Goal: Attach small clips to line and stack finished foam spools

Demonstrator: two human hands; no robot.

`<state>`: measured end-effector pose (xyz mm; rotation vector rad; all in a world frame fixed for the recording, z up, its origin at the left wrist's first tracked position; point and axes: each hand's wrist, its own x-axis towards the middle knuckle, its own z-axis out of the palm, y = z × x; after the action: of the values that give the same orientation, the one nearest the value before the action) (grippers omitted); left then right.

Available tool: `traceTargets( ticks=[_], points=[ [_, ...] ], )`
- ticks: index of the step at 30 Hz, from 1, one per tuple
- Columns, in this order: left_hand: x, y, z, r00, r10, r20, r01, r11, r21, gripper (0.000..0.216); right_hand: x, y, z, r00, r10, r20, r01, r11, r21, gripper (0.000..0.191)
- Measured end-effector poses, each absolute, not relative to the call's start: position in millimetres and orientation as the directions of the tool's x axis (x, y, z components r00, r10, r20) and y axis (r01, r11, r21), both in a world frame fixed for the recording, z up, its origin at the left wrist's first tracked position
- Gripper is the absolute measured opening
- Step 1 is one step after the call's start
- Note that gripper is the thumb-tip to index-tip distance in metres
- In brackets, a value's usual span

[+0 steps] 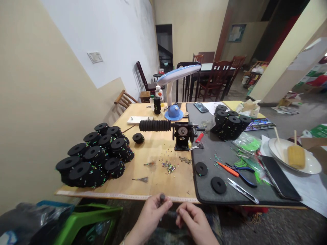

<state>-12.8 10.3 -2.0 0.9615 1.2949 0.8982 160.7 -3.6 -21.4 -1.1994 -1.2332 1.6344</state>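
Note:
My left hand [152, 212] is in front of the table's near edge, thumb and fingers closed around a small dark rod with a round grey top [162, 196]. To its right, my right hand [192, 217] is curled with thumb and forefinger pressed together; anything between them is too small to make out. Beyond my hands lie a pile of tiny coloured beads [168, 166], small dark metal pieces [185, 160] and two feathery bits, one of them grey [141, 179]. A black hand-cranked winding machine [182, 134] carries a row of black foam discs [155, 125] on its shaft.
Stacked black foam spools [83, 172] fill the table's left side; more spools [232, 122] stand at the back right. On the grey mat [204, 187] lie pliers [245, 175], tweezers [242, 191] and a phone [281, 178]. A blue lamp [173, 112] stands behind.

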Motion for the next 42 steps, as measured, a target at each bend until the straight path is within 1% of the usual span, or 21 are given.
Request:
traceTargets(
  ticks=[3, 5, 7, 9, 12, 14, 17, 19, 21, 23, 26, 29, 32, 38, 42],
  points=[
    [-14, 10, -1, 0.084, 0.949, -0.303, 0.016, 0.303, 0.953, 0.038, 168, 3, -15, -0.187, 0.959, -0.212, 0.026, -0.211, -0.977, 0.044],
    [-14, 10, 0, 0.095, 0.955, -0.28, 0.042, 0.278, 0.96, 0.036, 169, 7, -9, -0.151, 0.972, -0.181, 0.0, -0.183, -0.983, 0.045],
    [-13, 11, 2, 0.102, 0.959, -0.263, 0.069, 0.257, 0.964, 0.035, 164, 10, -3, -0.177, 0.971, -0.161, -0.068, -0.175, -0.982, 0.047],
    [-12, 12, 6, 0.107, 0.966, -0.237, 0.107, 0.226, 0.968, 0.033, 155, 12, 1, -0.247, 0.956, -0.16, -0.135, -0.197, -0.971, 0.05],
    [-12, 13, 11, 0.103, 0.978, -0.181, 0.188, 0.159, 0.969, 0.032, 140, 14, 2, -0.339, 0.925, -0.173, -0.164, -0.239, -0.957, 0.049],
    [-13, 14, 13, 0.099, 0.983, -0.155, 0.261, 0.125, 0.957, 0.032, 135, 15, 0, -0.341, 0.925, -0.168, -0.105, -0.216, -0.971, 0.041],
    [-17, 17, 13, 0.093, 0.986, -0.137, 0.353, 0.096, 0.931, 0.03, 135, 19, -5, -0.303, 0.946, -0.114, 0.065, -0.099, -0.993, 0.028],
    [-20, 21, 14, 0.095, 0.988, -0.121, 0.4, 0.074, 0.914, 0.028, 138, 22, -8, -0.28, 0.957, -0.076, 0.162, -0.031, -0.986, 0.028],
    [-24, 26, 16, 0.097, 0.991, -0.088, 0.47, 0.032, 0.882, 0.028, 139, 25, -12, -0.249, 0.966, -0.069, 0.192, -0.02, -0.981, 0.031],
    [-28, 34, 19, 0.102, 0.994, -0.038, 0.566, -0.027, 0.824, 0.026, 140, 27, -17, -0.22, 0.971, -0.093, 0.135, -0.064, -0.989, 0.033],
    [-33, 47, 25, 0.117, 0.993, 0.01, 0.711, -0.091, 0.697, 0.019, 140, 29, -26, -0.184, 0.97, -0.157, -0.042, -0.168, -0.985, 0.041],
    [-34, 59, 27, 0.127, 0.992, -0.02, 0.832, -0.095, 0.546, 0.017, 142, 29, -35, -0.154, 0.964, -0.218, -0.166, -0.243, -0.956, 0.049],
    [-32, 68, 27, 0.126, 0.991, -0.053, 0.896, -0.091, 0.435, 0.02, 146, 29, -40, -0.152, 0.953, -0.262, -0.214, -0.291, -0.933, 0.056],
    [-28, 72, 32, 0.125, 0.992, -0.025, 0.934, -0.109, 0.34, 0.02, 152, 31, -46, -0.113, 0.953, -0.282, -0.302, -0.304, -0.903, 0.058],
    [-29, 77, 38, 0.137, 0.99, 0.035, 0.925, -0.14, 0.353, 0.018, 153, 32, -53, -0.101, 0.956, -0.276, -0.326, -0.294, -0.898, 0.057]
  ],
)
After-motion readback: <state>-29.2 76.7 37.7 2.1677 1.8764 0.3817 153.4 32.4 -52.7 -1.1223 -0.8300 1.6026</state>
